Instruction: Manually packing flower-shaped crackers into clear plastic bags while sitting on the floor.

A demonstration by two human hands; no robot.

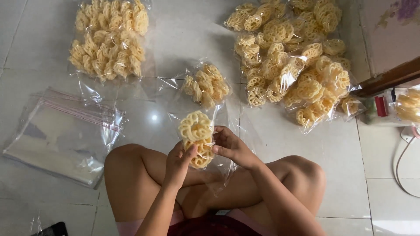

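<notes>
A stack of pale yellow flower-shaped crackers (196, 137) sits inside a clear plastic bag (221, 168), held just above the person's crossed legs, over the near middle of the tiled floor (280, 140). The top cracker faces the camera flat, and at least two more show edge-on below it; the exact count in the stack cannot be told. The left hand (180, 162) cups the stack from below and behind, its fingers curled round the crackers through the film, which keeps the pile from sliding apart. The right hand (231, 146) has its fingers pinched narrow on the bag's side beside the stack, seemingly to hold the film taut against the crackers.

Just beyond the hands lies one small filled bag (205, 86) on the floor, set apart from the rest. Toward the far right corner a heap of filled bags (293, 61) overlaps loosely; they are too jumbled to count, though there are clearly several. At the far left lie filled bags (109, 39) side by side, about two. On the left edge a flat pile of empty clear bags (61, 131) with red-lined strips lies within reach of the left hand. At the right edge a white cable (404, 161) curls on the tiles.
</notes>
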